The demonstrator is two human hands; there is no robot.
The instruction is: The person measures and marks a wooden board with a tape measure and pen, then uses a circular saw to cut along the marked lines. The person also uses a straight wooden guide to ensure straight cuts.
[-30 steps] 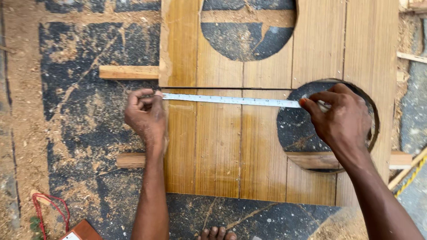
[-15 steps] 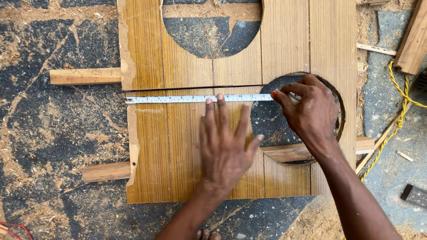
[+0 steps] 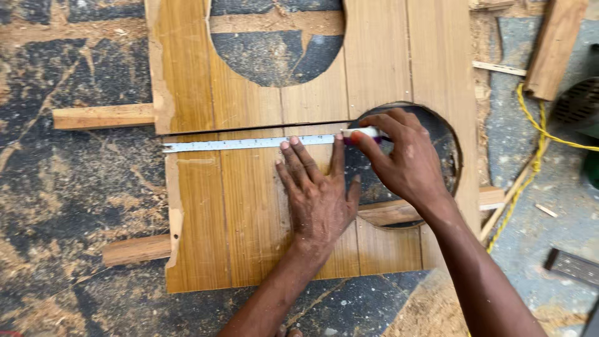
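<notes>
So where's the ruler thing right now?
The metal ruler lies flat across the top edge of the lower wooden board, in the middle of the head view. The left hand presses beside it, and the right hand is at its right end.

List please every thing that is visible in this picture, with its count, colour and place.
wooden panel: two, yellow-brown, centre, each with a round hole
steel ruler: one, silver, across the near panel's top edge
marker: one, white and purple, at the ruler's right end
wooden battens: two, light brown, under the panels
yellow cord: one, right side
sawdust: pale, on the dark floor
left hand: flat on the near panel, fingertips at the ruler
right hand: holds the marker
</notes>
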